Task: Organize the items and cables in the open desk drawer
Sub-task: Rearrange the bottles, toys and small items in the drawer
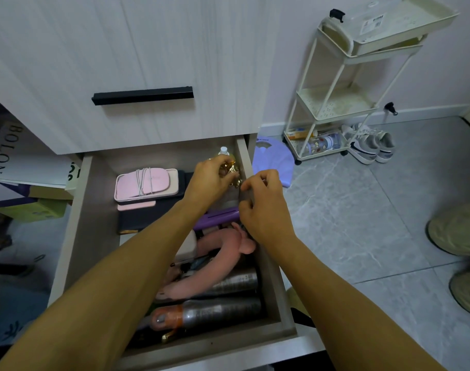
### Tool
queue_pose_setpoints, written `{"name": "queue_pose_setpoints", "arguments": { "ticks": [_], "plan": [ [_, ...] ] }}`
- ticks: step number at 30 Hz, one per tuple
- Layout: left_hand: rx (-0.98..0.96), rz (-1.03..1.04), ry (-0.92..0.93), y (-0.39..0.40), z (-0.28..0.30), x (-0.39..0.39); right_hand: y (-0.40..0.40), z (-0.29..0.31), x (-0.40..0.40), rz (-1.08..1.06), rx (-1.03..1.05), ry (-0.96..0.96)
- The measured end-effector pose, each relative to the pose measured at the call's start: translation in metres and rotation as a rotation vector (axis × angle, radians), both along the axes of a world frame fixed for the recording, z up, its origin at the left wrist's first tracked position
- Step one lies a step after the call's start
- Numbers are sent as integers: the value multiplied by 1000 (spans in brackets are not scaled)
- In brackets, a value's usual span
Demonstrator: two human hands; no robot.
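The open drawer is full of items. My left hand reaches to its far right corner and is closed on a small gold-coloured object, just below a clear bottle with a white cap. My right hand sits beside the drawer's right wall, fingers pinched on something grey and flat that I cannot make out. A pink case wrapped in a white cable lies on a stack at the back left. A purple case, a pink plush toy and two silver spray cans fill the front right.
A closed drawer with a black handle is above. A white tiered cart stands on the grey tiled floor at right, with sneakers and a lilac scale near it. Boxes and a paper bag sit at left.
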State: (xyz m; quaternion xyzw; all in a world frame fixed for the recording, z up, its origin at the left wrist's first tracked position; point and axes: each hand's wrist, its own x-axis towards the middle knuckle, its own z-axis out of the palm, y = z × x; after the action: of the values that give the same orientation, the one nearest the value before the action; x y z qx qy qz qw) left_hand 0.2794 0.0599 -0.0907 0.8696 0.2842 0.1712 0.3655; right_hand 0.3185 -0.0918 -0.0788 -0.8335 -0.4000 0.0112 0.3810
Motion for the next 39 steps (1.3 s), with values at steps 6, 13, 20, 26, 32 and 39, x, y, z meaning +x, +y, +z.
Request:
{"name": "queue_pose_setpoints", "arguments": {
  "ticks": [6,13,20,26,32,39],
  "plan": [
    [22,-4,50,0,10,-3,0,2,1,7,-29,-65],
    [-51,38,138,-2,28,-50,-5,12,-13,195,-172,-314],
    [28,-154,460,-11,25,-132,-15,27,-49,492,-493,-166],
    [19,-148,641,-22,-3,-165,-16,27,-70,463,-659,-21],
    [-19,29,521,-25,-5,-174,-13,8,-78,275,-738,147],
    [-77,158,423,-27,11,-206,-8,12,-94,295,-853,142]
  ]
}}
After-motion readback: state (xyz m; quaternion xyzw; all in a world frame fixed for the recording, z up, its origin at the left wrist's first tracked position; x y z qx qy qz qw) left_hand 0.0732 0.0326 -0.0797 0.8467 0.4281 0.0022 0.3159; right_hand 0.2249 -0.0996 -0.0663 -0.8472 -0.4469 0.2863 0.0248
